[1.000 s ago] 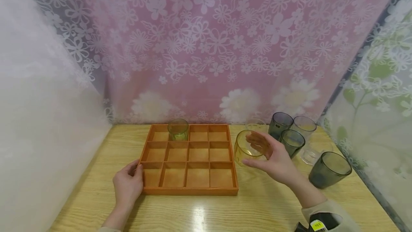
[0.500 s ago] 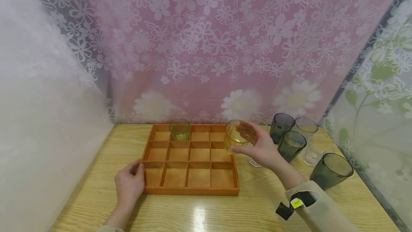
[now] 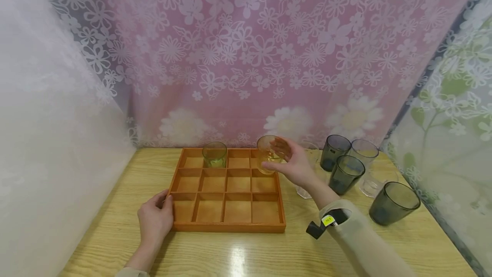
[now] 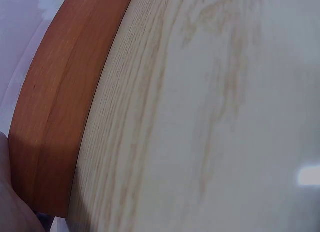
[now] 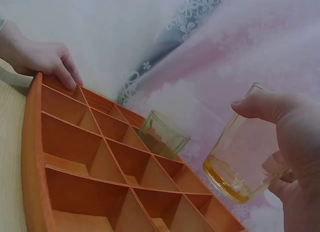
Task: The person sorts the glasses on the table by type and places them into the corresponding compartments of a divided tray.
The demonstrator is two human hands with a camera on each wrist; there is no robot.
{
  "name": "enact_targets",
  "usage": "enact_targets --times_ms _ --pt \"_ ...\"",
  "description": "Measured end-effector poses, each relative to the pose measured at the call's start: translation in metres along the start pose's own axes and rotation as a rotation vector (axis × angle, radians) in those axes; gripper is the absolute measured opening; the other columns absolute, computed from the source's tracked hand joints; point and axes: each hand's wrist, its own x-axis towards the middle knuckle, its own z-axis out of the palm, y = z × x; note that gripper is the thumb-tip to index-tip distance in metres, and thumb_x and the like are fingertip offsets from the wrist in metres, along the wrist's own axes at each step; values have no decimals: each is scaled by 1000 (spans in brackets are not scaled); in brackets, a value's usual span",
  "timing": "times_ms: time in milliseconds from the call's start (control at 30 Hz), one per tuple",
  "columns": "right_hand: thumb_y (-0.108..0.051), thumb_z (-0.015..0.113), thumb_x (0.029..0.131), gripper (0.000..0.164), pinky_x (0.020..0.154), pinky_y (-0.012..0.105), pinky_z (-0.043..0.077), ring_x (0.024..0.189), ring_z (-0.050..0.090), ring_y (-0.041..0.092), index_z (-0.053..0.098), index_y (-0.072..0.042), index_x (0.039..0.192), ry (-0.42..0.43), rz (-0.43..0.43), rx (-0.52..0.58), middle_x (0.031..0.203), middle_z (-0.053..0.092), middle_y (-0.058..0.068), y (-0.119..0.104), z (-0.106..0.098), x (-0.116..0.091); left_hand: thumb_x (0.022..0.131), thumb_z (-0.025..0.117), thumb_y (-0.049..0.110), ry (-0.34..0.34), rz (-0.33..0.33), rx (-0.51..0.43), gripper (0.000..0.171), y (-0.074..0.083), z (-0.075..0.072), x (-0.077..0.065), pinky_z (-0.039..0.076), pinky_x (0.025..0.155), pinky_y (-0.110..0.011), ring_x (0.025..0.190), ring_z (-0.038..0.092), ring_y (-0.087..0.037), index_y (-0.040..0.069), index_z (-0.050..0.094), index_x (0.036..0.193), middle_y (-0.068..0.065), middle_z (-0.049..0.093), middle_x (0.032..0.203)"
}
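Note:
A wooden compartment tray (image 3: 227,228) lies on the table. My left hand (image 3: 155,217) grips its left side near the front corner, fingers over the rim, as the right wrist view also shows. My right hand (image 3: 294,163) holds a yellow-tinted drinking glass (image 5: 225,179) between thumb and fingers. In the head view the glass overlaps the back right compartment; in the right wrist view it is tilted, above the tray. A green-tinted glass (image 3: 214,155) stands in the back row, second compartment from the left. In the left wrist view the tray's outer wall (image 4: 60,102) runs past my fingers.
Right of the tray stand several glasses: dark grey ones (image 3: 393,203), another dark one (image 3: 347,175), a purple-tinted one (image 3: 364,151) and clear ones (image 3: 370,185). A clear glass (image 3: 303,192) sits partly behind my right hand. Flowered curtains (image 3: 230,76) enclose the table.
My right hand has carried the yellow glass left and back, from beside the tray to over its back right corner. My left hand stays on the tray's edge.

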Motion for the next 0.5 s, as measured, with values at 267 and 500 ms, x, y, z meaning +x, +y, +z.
enact_targets --times_ms 267,500 --pt "-12 89 88 85 116 51 40 140 52 35 42 -1 158 12 35 30 151 55 18 15 12 24 100 70 6 1 -4 -15 23 0 -1 1 45 63 -9 84 73 -28 -2 79 120 -18 79 104" --pt "-12 90 87 84 116 50 40 139 51 37 44 -2 157 14 67 72 151 55 18 17 26 42 99 70 5 1 -11 -35 22 3 -2 0 41 62 -5 83 73 -29 -3 79 119 -19 78 103"
